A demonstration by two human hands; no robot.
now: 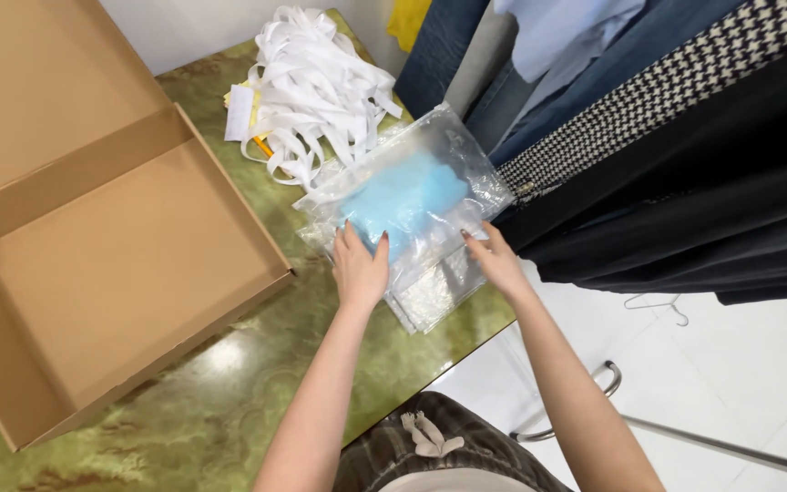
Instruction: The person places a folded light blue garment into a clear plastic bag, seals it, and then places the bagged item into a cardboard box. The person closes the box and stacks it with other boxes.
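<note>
A clear plastic bag [430, 155] with a folded light blue cloth [404, 199] inside lies on a green marbled table [229, 383], on top of a few more clear bags [434, 292]. My left hand [359, 266] rests flat on the bag's near left part, fingers spread. My right hand [496, 259] touches the bag's near right edge, fingers on the plastic. Whether either hand grips the bag or only presses on it is unclear.
An open brown cardboard box [120, 255] with its lid up fills the table's left side. A heap of white ribbon strips [316, 87] lies behind the bag. Dark and checked clothes [685, 155] hang on a rack at right, over a white tiled floor [758, 364].
</note>
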